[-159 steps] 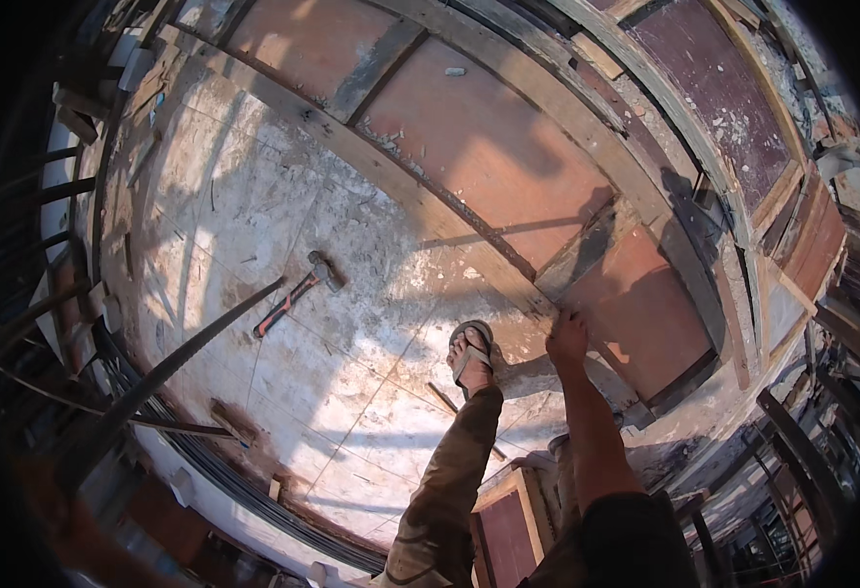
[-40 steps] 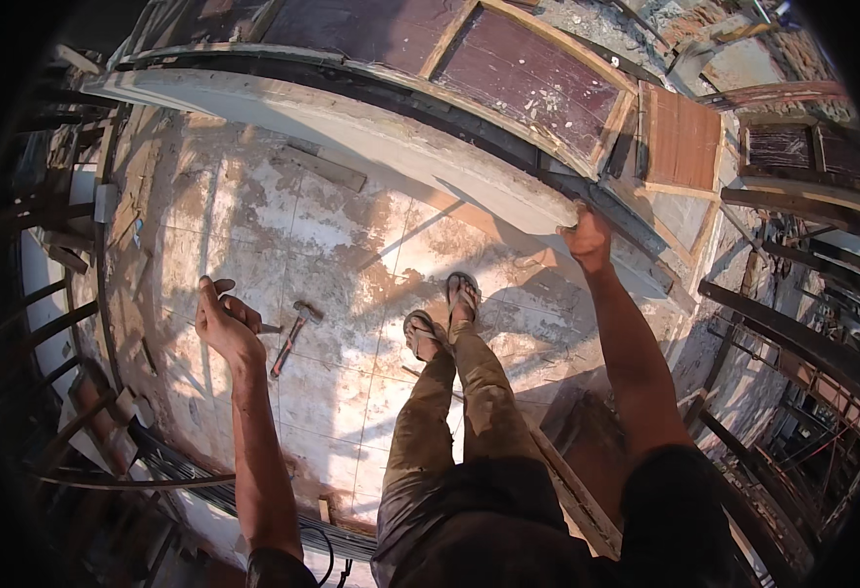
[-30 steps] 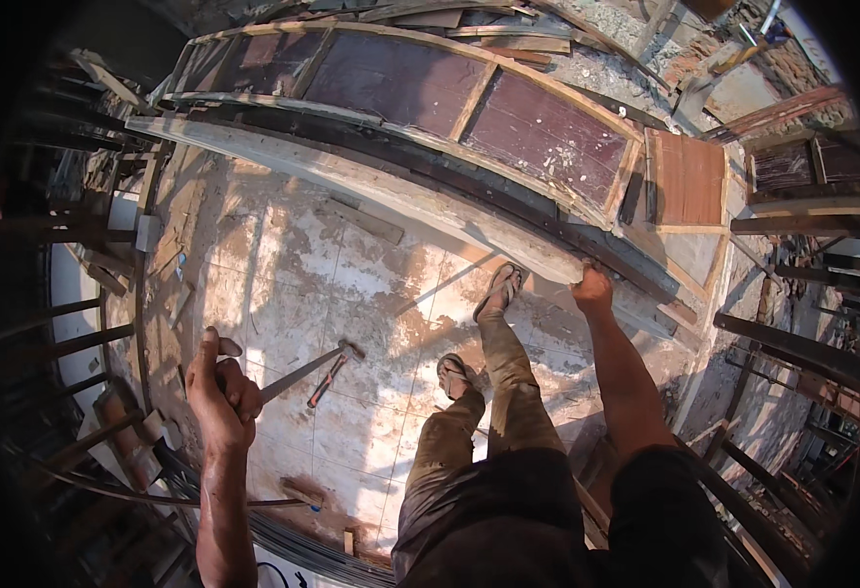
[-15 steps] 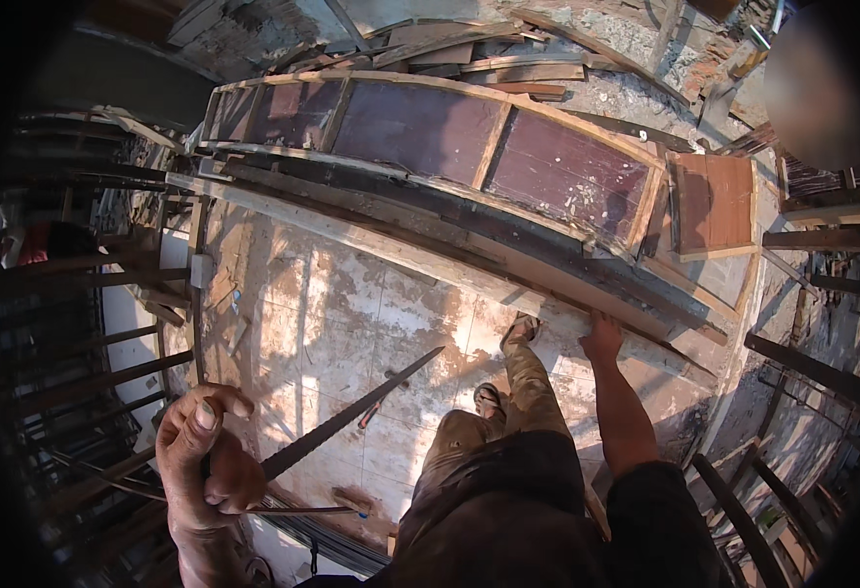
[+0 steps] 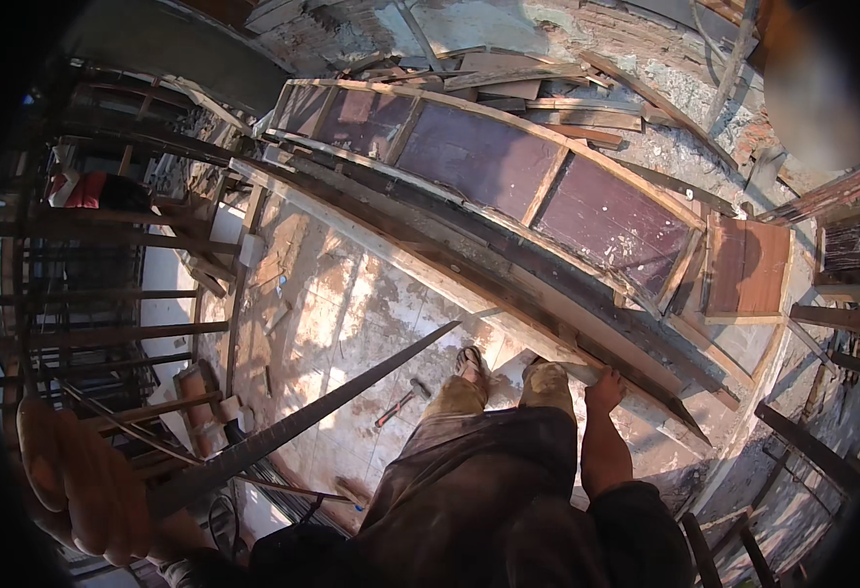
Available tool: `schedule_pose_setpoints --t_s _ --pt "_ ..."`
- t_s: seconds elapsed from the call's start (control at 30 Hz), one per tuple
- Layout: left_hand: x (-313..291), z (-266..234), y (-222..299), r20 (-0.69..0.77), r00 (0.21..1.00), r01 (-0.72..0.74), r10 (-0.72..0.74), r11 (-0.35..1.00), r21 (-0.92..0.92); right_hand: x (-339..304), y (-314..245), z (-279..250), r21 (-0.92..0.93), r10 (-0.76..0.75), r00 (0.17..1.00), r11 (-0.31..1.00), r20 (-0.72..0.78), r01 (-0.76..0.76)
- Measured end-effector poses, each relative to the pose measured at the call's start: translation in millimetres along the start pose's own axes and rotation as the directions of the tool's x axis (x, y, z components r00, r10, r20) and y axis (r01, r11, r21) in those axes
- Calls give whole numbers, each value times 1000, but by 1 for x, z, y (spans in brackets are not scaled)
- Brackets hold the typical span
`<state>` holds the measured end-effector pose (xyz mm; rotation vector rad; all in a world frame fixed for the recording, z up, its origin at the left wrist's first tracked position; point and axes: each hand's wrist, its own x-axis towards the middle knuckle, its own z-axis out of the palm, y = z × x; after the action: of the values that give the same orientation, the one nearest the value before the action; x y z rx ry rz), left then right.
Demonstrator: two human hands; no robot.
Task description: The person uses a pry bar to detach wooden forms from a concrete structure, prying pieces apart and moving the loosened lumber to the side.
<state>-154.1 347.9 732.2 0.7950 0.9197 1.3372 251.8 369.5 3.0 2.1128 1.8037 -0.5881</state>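
Note:
My left hand (image 5: 87, 480) is closed at the lower left around the handle end of a handsaw (image 5: 317, 414); the handle is hidden by the fingers. The long dark blade slants up to the right, its tip above the floor near my feet. My right hand (image 5: 604, 389) grips the near edge of a long wooden beam (image 5: 381, 250) that runs from upper left to lower right. A hammer (image 5: 402, 403) with a red-and-dark handle lies on the tiled floor left of my legs.
Beyond the beam lies a long wooden frame with dark red panels (image 5: 479, 162), with a brown panel (image 5: 746, 267) at its right end. Scrap boards (image 5: 587, 118) are heaped by the broken wall. Dark bars (image 5: 116, 335) stand at left, where a person in red (image 5: 106, 191) shows.
My left hand has moved left with the saw, and more of the blade shows. My feet have shifted and the view has turned. My right hand remains on the beam.

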Motion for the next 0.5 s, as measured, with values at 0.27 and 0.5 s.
schedule_pose_setpoints --t_s 0.27,0.5 --pt "11 -6 39 225 952 -198 209 978 -71 81 -10 -64 262 -95 964 965 246 28" --pt "36 -3 62 327 895 -296 304 952 -74 -101 -241 -349 740 -764 583 220 -274 636"
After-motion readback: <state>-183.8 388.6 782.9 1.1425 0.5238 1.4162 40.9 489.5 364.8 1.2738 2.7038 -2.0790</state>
